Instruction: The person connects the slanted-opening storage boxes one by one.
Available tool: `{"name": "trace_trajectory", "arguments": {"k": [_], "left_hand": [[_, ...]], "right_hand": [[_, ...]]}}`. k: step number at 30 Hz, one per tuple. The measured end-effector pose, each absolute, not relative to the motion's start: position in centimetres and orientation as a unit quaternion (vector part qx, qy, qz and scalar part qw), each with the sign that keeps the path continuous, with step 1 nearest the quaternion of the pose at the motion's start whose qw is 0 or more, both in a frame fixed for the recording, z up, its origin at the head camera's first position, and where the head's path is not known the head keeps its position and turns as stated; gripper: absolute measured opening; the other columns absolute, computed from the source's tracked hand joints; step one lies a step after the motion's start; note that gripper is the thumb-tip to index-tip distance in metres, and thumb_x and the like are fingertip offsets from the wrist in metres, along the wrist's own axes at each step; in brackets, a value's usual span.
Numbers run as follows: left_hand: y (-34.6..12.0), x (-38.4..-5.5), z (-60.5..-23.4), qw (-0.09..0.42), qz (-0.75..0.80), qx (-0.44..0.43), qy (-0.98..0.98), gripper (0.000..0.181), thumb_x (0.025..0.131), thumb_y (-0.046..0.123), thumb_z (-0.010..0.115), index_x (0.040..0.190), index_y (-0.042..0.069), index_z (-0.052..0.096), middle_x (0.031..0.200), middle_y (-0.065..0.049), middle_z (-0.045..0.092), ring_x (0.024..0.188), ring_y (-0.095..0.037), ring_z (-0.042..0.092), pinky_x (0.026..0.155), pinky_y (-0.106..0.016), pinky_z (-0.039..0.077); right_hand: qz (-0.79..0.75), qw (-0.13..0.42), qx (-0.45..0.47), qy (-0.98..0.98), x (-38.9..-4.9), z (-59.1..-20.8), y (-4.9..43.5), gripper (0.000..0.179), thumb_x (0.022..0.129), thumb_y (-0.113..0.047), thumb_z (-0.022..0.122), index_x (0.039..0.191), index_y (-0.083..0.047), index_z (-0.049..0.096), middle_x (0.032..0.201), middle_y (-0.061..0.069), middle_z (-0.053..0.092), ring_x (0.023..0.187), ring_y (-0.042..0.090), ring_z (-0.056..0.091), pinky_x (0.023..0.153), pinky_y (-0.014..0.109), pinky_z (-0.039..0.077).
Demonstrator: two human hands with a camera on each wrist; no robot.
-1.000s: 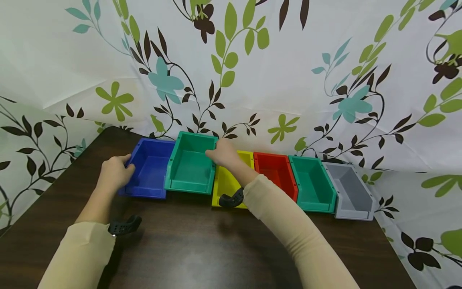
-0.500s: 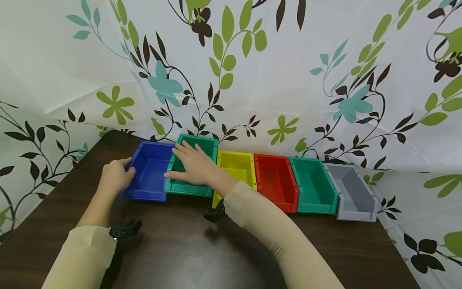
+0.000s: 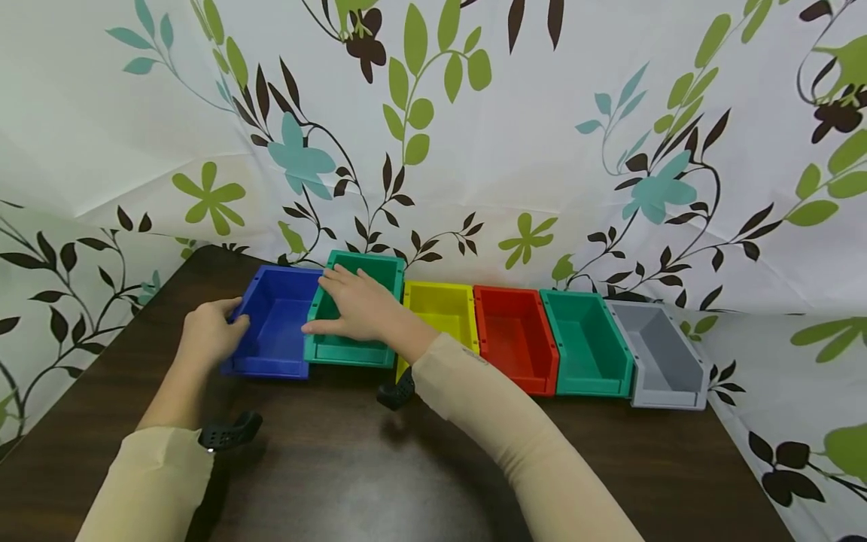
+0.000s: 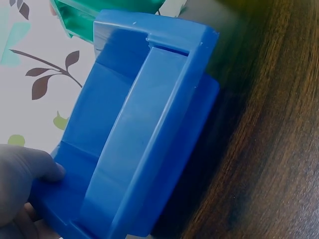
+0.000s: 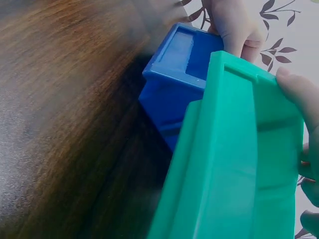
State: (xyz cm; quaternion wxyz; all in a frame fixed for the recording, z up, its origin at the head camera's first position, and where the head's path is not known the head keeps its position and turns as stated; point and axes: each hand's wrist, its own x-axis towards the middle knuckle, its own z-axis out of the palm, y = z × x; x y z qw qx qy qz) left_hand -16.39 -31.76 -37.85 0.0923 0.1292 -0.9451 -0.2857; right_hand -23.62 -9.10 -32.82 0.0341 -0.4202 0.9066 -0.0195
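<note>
Left wrist view: gripping blue bin [image 4: 139,114] by its wall with left hand [image 4: 20,181], thumb inside. Right wrist view: touching rim of green bin [image 5: 237,129], just beside, with other thumb. Head view: with fingers of right hand [image 3: 362,307] spread over it; alone showing, rightward, yellow bin [image 3: 440,305], red bin [image 3: 511,312], second green bin [image 3: 579,316], grey bin [image 3: 667,399].

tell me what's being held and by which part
Left hand grips blue bin by its left wall; right hand spread over left green bin, no grip visible.

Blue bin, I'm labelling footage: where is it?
In the head view, the blue bin is leftmost, gripped by the left hand, beside a green bin.
</note>
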Motion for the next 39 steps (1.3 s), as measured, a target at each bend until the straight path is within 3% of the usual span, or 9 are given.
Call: {"name": "trace_trajectory", "arguments": {"k": [8, 22, 32, 39], "left_hand": [[-32.1, -16.4, -37.9, 0.081, -0.294, 0.133, -0.943, 0.047, 0.092, 0.014, 0.049, 0.131, -0.012, 0.047, 0.122, -0.038, 0.052, 0.111, -0.054, 0.051, 0.089, -0.063, 0.044], [-32.2, -16.7, -38.3, 0.07, -0.302, 0.142, -0.94, 0.048, 0.094, 0.017, 0.048, 0.134, -0.01, 0.044, 0.124, -0.039, 0.05, 0.113, -0.056, 0.049, 0.088, -0.065, 0.043], [-32.2, -16.8, -37.7, 0.079, -0.293, 0.139, -0.943, 0.048, 0.094, 0.017, 0.048, 0.133, -0.012, 0.045, 0.122, -0.039, 0.051, 0.111, -0.055, 0.05, 0.088, -0.063, 0.044], [-31.9, -16.6, -38.2, 0.083, -0.289, 0.152, -0.942, 0.048, 0.092, 0.014, 0.048, 0.131, -0.014, 0.045, 0.123, -0.039, 0.05, 0.108, -0.053, 0.052, 0.088, -0.062, 0.044]], "right_hand": [[-0.009, 0.053, -0.419, 0.907, -23.8, -33.5, -9.5, 0.088, 0.084, -0.075, 0.036, 0.15, -0.018, 0.026, 0.158, -0.003, 0.021, 0.148, 0.012, 0.01, 0.12, 0.037, 0.012], [-0.004, 0.041, -0.419, 0.907, -23.4, -37.4, -9.3, 0.088, 0.086, -0.074, 0.033, 0.152, -0.017, 0.02, 0.159, -0.002, 0.016, 0.148, 0.015, 0.01, 0.119, 0.04, 0.015], [0.002, 0.039, -0.395, 0.918, -23.0, -37.7, -9.2, 0.088, 0.085, -0.077, 0.026, 0.153, -0.023, 0.01, 0.16, -0.008, 0.007, 0.148, 0.013, 0.007, 0.12, 0.04, 0.014], [-0.085, 0.054, -0.399, 0.911, -22.8, -37.6, -8.5, 0.077, 0.088, -0.07, 0.036, 0.149, -0.023, 0.029, 0.157, -0.004, 0.024, 0.145, 0.014, 0.022, 0.116, 0.036, 0.026]]}}
